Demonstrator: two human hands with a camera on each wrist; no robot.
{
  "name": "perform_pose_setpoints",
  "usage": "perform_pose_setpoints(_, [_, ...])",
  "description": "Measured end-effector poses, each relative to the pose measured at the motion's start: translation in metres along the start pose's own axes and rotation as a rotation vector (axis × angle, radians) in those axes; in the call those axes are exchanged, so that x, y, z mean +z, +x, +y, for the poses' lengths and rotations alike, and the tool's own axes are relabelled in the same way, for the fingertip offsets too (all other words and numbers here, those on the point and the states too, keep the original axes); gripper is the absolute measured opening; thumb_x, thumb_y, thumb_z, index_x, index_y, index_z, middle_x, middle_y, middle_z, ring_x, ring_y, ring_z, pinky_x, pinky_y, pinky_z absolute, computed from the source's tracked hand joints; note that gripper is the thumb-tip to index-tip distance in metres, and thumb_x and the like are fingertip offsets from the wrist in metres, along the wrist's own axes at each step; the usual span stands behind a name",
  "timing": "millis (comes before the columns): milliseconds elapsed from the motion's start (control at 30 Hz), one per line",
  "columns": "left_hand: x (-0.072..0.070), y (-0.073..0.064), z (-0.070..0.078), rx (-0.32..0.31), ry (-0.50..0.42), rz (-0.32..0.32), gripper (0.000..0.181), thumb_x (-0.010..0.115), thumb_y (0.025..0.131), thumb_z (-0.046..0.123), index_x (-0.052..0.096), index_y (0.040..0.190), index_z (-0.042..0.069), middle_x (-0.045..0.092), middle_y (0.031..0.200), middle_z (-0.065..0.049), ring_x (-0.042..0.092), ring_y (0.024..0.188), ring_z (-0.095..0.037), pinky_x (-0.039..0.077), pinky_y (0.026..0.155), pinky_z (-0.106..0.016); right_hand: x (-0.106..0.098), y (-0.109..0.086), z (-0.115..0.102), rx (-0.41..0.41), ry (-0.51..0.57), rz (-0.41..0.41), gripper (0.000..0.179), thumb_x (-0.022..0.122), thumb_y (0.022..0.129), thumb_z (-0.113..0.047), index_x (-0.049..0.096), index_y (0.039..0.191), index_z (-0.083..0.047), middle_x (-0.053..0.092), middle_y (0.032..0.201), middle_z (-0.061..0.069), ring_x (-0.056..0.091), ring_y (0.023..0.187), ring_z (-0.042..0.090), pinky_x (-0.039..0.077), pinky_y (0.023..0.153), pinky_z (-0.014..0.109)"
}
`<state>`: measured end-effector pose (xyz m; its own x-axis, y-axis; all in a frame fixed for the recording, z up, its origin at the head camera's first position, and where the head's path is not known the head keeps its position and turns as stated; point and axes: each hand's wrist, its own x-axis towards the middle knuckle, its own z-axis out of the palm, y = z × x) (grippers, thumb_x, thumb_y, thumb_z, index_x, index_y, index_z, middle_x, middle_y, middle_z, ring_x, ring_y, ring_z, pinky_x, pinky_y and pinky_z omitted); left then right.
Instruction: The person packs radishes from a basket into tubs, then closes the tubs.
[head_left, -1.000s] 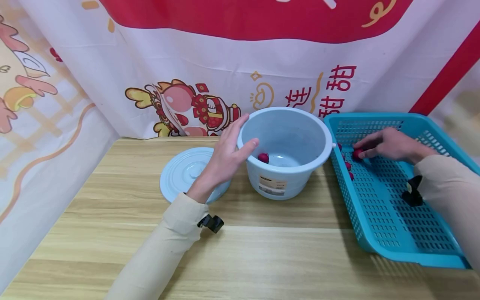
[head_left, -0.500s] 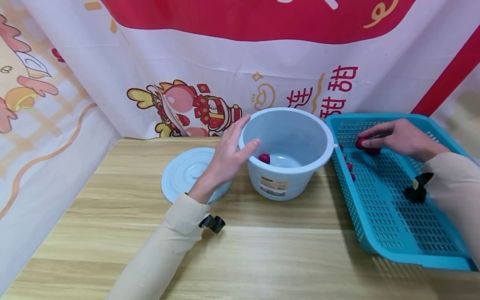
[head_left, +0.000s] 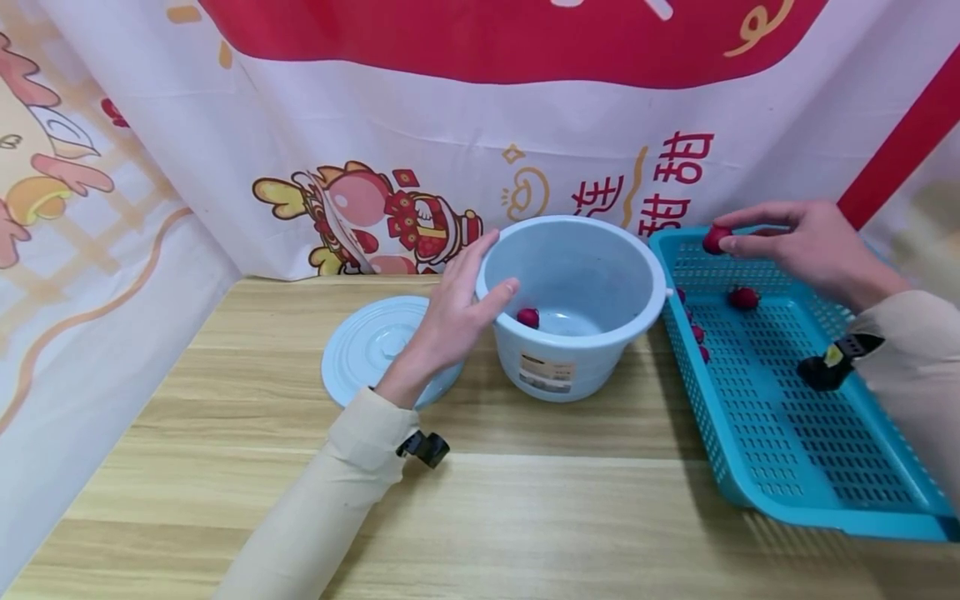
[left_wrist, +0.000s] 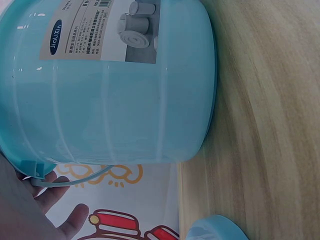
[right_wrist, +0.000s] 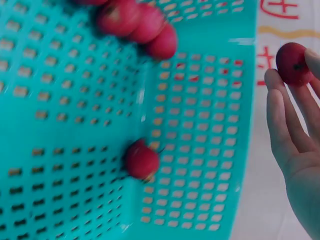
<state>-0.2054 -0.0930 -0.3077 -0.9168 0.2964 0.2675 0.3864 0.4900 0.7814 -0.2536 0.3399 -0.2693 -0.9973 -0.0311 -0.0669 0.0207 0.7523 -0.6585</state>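
Observation:
In the head view my left hand rests against the left side of a light blue bucket, thumb at the rim and fingers extended. The left wrist view shows its fingers beside the thin bucket handle. One small red radish lies inside the bucket. Above the back end of a teal basket, my right hand pinches another round red radish between thumb and fingertips. A loose radish lies on the basket floor, and several more line its left wall.
A round blue lid lies on the wooden table left of the bucket, partly under my left forearm. A printed cloth hangs behind the table. The basket's left wall stands close to the bucket.
My right hand has lifted a radish up from the basket floor to the height of the back rim. Another radish on the floor now shows below it. My left hand stays at the bucket.

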Motion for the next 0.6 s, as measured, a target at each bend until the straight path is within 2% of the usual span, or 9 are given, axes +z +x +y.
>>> perform_pose_setpoints(133, [0.000, 0.000, 0.000, 0.001, 0.000, 0.003, 0.078, 0.052, 0.101, 0.053, 0.026, 0.169, 0.027, 0.027, 0.176, 0.002, 0.028, 0.160, -0.025, 0.036, 0.123, -0.065, 0.001, -0.004, -0.014, -0.040, 0.010, 0.062, 0.068, 0.072, 0.094, -0.059, 0.056, 0.154, -0.033, 0.054, 0.155, 0.008, 0.044, 0.139, 0.033, 0.050, 0.080, 0.028])
perform_pose_setpoints(367, [0.000, 0.000, 0.000, 0.000, 0.002, 0.003, 0.078, 0.052, 0.101, 0.053, 0.026, 0.170, 0.027, 0.027, 0.176, 0.002, 0.028, 0.160, -0.025, 0.036, 0.123, -0.065, 0.007, -0.010, -0.036, -0.077, 0.076, 0.114, 0.067, 0.075, 0.092, -0.056, 0.058, 0.153, -0.032, 0.061, 0.149, -0.001, 0.054, 0.118, 0.009, 0.054, 0.074, 0.013])
perform_pose_setpoints(600, [0.000, 0.000, -0.001, 0.000, 0.001, 0.001, 0.078, 0.052, 0.101, 0.053, 0.026, 0.170, 0.027, 0.027, 0.176, 0.002, 0.028, 0.160, -0.025, 0.036, 0.123, -0.064, 0.013, -0.014, -0.059, -0.105, 0.191, 0.128, 0.061, 0.076, 0.093, -0.052, 0.062, 0.149, -0.033, 0.064, 0.146, -0.005, 0.056, 0.118, 0.004, 0.055, 0.076, 0.011])
